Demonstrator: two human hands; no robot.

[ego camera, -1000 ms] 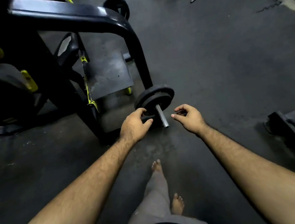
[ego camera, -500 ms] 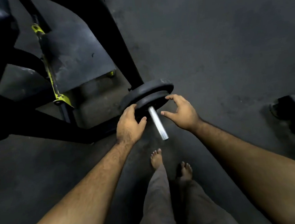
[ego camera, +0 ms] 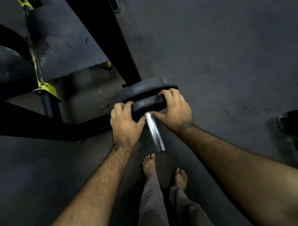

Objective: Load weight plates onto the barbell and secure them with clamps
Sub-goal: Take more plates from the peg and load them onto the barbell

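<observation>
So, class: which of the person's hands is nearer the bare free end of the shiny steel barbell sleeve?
Left. The left hand grips the small black plate beside the shiny steel barbell sleeve, its wrist nearest the end; the right hand grips higher up.

Half a second ago both hands hovered just short of the plates; now the left hand (ego camera: 125,122) grips the left rim of the smaller outer plate (ego camera: 148,103) and the right hand (ego camera: 175,109) curls over its right rim. Both thumbs have closed in beside the barbell sleeve (ego camera: 154,131). The camera has moved closer and tilted further down.
</observation>
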